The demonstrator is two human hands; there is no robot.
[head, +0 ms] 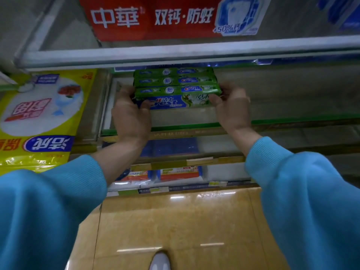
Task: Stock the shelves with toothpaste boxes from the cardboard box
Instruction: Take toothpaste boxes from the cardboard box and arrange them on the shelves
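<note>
A stack of green and blue toothpaste boxes [176, 90] lies lengthwise inside the middle shelf [175, 128]. My left hand [130, 112] grips the stack's left end, thumb on the front face. My right hand [231, 106] grips its right end. Both arms wear blue sleeves. The cardboard box is out of view.
A red toothpaste carton [153, 18] stands on the upper shelf behind a clear rail [194, 53]. Yellow packages [41, 117] hang at the left. Lower shelves [175, 162] hold blue and orange packs. Below lies a tan tiled floor [175, 221] and a shoe tip [160, 262].
</note>
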